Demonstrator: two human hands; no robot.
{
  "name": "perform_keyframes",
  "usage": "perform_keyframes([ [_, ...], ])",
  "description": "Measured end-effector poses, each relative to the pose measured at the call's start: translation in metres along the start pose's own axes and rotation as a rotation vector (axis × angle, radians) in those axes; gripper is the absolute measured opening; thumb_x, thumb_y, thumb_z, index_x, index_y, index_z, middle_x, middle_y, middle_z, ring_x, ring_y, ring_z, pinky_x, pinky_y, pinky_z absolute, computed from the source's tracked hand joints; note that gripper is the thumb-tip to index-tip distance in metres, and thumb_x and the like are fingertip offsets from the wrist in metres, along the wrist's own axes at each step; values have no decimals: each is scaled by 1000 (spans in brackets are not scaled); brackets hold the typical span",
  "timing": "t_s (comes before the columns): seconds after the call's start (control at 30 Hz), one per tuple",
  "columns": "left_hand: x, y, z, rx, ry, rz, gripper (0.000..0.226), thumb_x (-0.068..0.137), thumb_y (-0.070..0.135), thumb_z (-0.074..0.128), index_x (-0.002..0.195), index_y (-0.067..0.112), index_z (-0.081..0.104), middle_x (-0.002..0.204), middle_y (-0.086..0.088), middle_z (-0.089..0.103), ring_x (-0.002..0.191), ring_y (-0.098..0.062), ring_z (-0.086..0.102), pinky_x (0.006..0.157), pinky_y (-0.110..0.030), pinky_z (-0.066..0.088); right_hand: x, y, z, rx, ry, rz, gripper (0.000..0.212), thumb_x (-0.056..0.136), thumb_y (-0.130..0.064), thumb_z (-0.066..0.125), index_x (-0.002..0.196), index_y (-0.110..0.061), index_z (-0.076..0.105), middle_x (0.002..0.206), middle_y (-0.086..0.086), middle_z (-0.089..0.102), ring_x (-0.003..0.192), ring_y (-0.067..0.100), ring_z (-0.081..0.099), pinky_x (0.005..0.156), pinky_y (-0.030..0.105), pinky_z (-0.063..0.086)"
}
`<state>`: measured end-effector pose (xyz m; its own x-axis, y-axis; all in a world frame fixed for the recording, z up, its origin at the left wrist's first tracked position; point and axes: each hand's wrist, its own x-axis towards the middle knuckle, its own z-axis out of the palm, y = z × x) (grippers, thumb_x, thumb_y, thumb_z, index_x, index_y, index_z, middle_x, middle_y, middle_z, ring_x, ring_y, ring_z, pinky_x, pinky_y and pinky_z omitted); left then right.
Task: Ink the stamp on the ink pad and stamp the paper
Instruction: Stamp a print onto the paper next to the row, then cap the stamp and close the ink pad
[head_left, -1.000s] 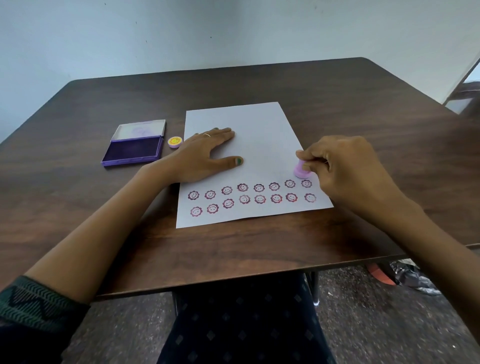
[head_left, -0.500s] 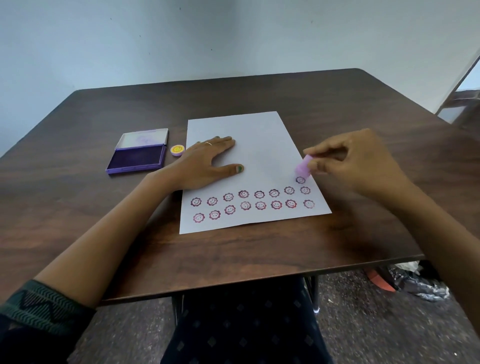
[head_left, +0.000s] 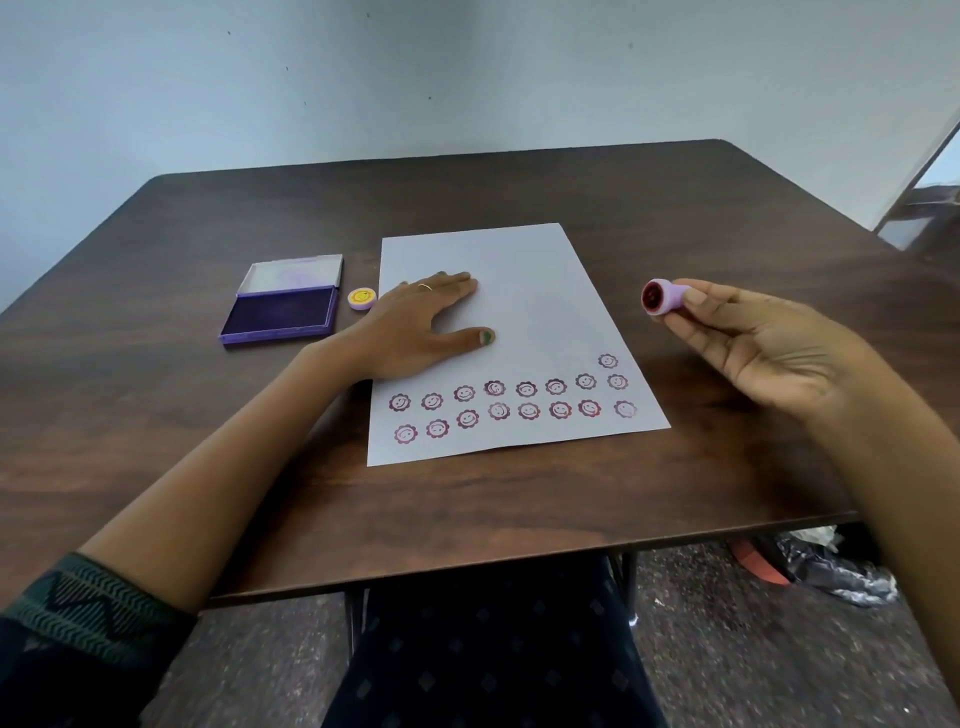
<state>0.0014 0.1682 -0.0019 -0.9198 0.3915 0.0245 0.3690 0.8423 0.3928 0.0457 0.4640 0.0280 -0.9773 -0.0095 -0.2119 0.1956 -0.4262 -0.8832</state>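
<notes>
Seventeen flower-edged smiley prints (head_left: 528, 410) (two near rows, plus one alone above the right end) mark the near part of the white paper sheet (head_left: 524, 291), matte and flat on the dark wood-grain table (head_left: 519, 182). Half a second ago the stamp hovered just over that lone print; now the right hand (head_left: 763, 348) has lifted it clear of the sheet, off past its right edge, and turned it so the round, dark-red inked face points left. The small lilac plastic stamp (head_left: 666, 296) is pinched between thumb and fingertips. The left hand (head_left: 415, 327) stays spread flat on the paper's left part. Left of the sheet lies the open purple ink pad (head_left: 283, 310), its clear lid hinged back, with the yellow smiley cap (head_left: 361, 298) between pad and paper.
</notes>
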Motion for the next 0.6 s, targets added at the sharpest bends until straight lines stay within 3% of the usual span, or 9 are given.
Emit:
perform_keyframes([
  [0.13,-1,0,0,-47,21,20,69,89,49,49,147,20,26,157,3,22,145,-13,18,115,-28,10,2,-2,6,17,-12,12,14,85,2,53,93,0,64,77,4,77,81,14,73,65,18,57],
  [0.3,-2,-4,-10,-137,157,38,62,87,53,49,141,24,39,151,4,37,137,-14,33,109,-28,24,7,-6,24,26,-51,-2,15,84,1,54,95,0,64,78,4,77,82,13,72,69,19,58],
  [0.43,-4,-18,-23,-67,279,18,56,86,55,49,134,26,48,145,4,46,131,-15,41,99,-24,28,18,-10,55,34,-115,-13,14,82,3,56,93,2,65,77,5,77,82,14,72,71,20,58],
  [0.6,-7,-39,-35,-24,327,-52,49,87,52,52,128,25,54,141,0,50,129,-22,45,97,-30,31,37,-7,107,36,-231,-35,14,83,6,57,93,6,65,83,11,75,85,18,71,75,25,59],
])
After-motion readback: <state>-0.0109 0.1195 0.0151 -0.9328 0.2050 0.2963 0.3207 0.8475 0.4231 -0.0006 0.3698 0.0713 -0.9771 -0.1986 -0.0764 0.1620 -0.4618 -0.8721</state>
